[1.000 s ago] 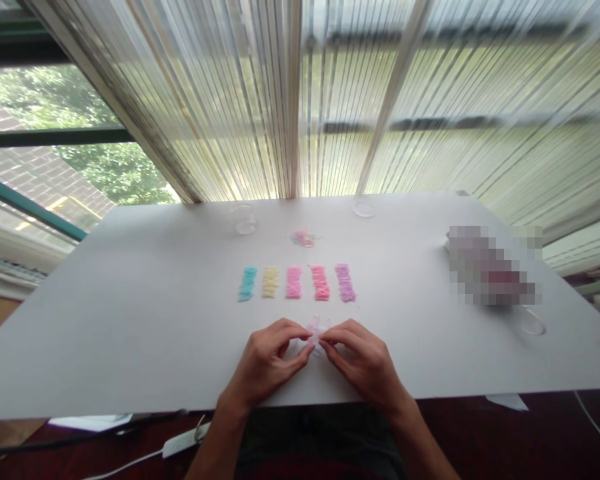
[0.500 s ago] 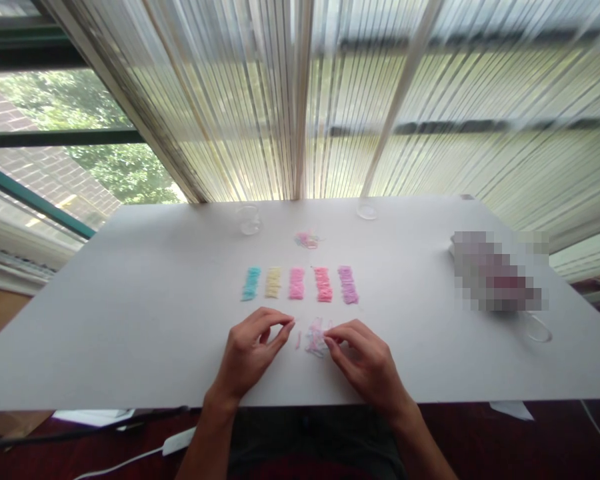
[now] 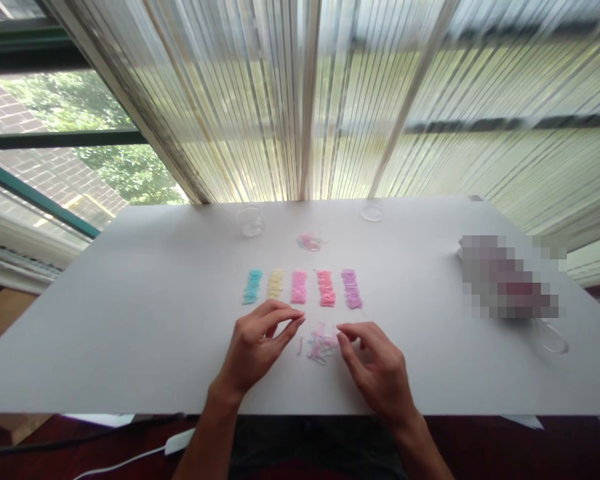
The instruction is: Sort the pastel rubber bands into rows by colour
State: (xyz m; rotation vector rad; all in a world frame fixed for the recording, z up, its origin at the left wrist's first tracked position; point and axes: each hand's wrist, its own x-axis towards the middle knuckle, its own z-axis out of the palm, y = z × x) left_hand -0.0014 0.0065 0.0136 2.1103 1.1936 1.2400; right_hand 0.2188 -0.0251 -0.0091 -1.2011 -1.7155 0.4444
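Observation:
My left hand (image 3: 257, 340) is closed in a pinch just below the pink row; whatever is between its fingertips is too small to make out. My right hand (image 3: 377, 357) has thumb and forefinger slightly apart, at the right edge of a loose pile of pale, mixed-colour thin bands (image 3: 321, 345). A single pink band (image 3: 300, 345) lies between that pile and my left hand. Beyond the hands are neat stacks of small strips: turquoise (image 3: 253, 287), yellow (image 3: 275, 284), pink (image 3: 299, 287), coral (image 3: 326, 288) and purple (image 3: 351, 289).
Farther back lies another mixed heap of bands (image 3: 311, 242). A clear round container (image 3: 251, 222) stands at the back left, a clear lid (image 3: 372, 213) at the back right. A blurred-out object (image 3: 510, 277) with a loop is on the right of the white table (image 3: 130, 320).
My right fingertips have parted and drawn slightly right, off the pile. The left hand stays pinched, a little higher and further right. The whole view has shifted slightly.

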